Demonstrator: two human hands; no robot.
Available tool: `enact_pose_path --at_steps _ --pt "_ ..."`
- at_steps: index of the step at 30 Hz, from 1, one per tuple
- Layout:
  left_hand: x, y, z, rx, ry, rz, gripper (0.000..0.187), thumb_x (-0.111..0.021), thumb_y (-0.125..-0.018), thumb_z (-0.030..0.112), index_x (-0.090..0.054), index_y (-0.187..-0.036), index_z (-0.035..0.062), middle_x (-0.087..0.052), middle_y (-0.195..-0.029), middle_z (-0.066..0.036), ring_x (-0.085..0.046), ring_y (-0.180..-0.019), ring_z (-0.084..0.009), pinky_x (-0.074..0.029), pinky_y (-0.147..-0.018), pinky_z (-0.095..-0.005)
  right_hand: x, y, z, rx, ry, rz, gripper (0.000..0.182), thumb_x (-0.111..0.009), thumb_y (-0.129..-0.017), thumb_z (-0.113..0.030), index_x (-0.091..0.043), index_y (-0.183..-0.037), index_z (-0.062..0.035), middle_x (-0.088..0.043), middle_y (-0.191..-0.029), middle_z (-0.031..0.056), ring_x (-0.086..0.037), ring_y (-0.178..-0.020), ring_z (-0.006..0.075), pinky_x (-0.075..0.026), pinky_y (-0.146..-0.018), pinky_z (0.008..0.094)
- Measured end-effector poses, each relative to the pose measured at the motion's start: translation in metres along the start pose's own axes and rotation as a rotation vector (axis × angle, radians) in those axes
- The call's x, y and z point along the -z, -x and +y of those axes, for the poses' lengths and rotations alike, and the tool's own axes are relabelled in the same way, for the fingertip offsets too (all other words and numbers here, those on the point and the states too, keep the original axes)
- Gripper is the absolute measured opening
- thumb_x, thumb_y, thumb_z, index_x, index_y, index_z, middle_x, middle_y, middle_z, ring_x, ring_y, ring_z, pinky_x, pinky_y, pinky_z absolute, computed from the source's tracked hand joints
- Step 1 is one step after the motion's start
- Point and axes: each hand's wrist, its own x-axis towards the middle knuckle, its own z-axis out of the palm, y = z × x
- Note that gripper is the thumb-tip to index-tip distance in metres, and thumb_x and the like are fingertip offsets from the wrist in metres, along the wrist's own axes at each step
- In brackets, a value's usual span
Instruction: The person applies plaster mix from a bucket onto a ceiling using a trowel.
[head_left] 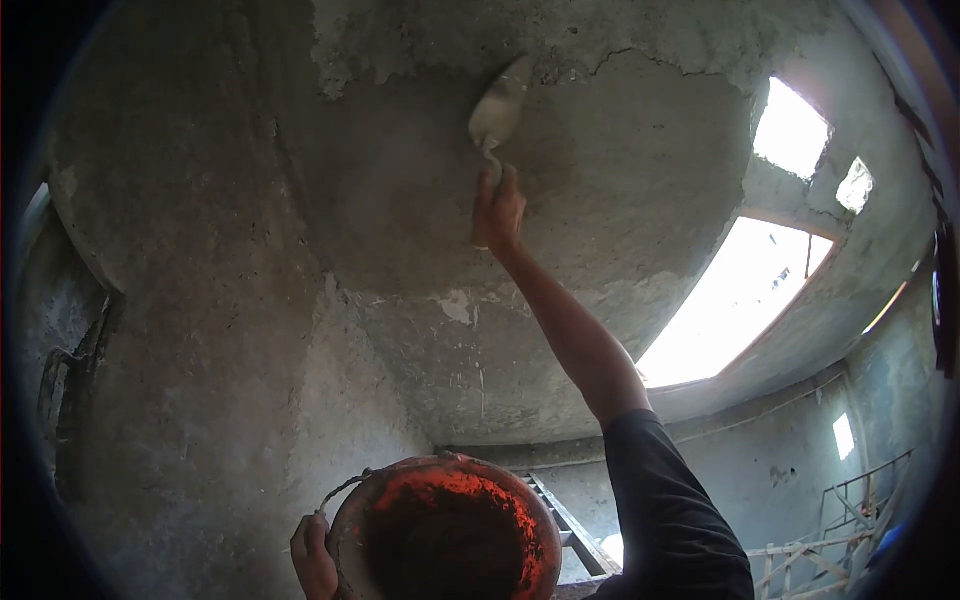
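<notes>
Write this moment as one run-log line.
right hand: holds grey leaf-shaped metal trowel, up at grey plastered surface | left hand: holds round orange-streaked bucket

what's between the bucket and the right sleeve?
Head view: what looks like a ladder shows in the gap between bucket and right sleeve, with wall beyond. How far back it stands, I can't tell.

Daylight glares, blown out to white, through the window [735, 310] right of the right hand [500, 212]. The wall [190, 330] left of that hand is dim, and deep shadow fills the bucket [546, 525] at the left hand [316, 565]. Far out to either side of the hands, the view curves and its corners turn black.
</notes>
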Motion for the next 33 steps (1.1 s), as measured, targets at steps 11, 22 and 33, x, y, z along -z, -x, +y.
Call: enact_pose_path --at_steps 11,22,33 --pt "0.002 0.003 0.009 -0.022 -0.038 -0.102 0.034 -0.047 -0.094 0.03 -0.04 -0.073 0.0045 -0.034 -0.071 0.0 -0.033 -0.068 -0.0143 -0.032 -0.063 -0.0296 0.031 -0.016 0.012 0.162 0.092 0.004 0.03 -0.057 -0.093 -0.024 -0.054 -0.11 0.0 -0.062 -0.082 0.0235 -0.062 -0.074 0.0429 -0.046 -0.067 0.0461" --pt "0.003 0.006 0.015 -0.032 -0.059 -0.088 0.034 -0.05 -0.094 0.031 -0.044 -0.075 0.0032 -0.037 -0.072 -0.001 -0.036 -0.069 -0.0134 -0.033 -0.064 -0.0282 0.047 0.008 0.061 0.121 0.31 -0.049 0.031 -0.058 -0.091 -0.019 -0.048 -0.111 0.001 -0.058 -0.097 0.0294 -0.058 -0.086 0.0495 -0.047 -0.071 0.0543" --pt "0.0 0.009 0.018 -0.026 -0.069 -0.079 0.036 -0.049 -0.095 0.033 -0.044 -0.075 0.0032 -0.037 -0.071 -0.002 -0.036 -0.069 -0.0145 -0.034 -0.064 -0.0289 0.073 0.028 0.056 -0.042 0.166 0.002 0.033 -0.053 -0.095 -0.025 -0.049 -0.115 0.0024 -0.06 -0.091 0.0288 -0.06 -0.081 0.0442 -0.045 -0.068 0.0481"
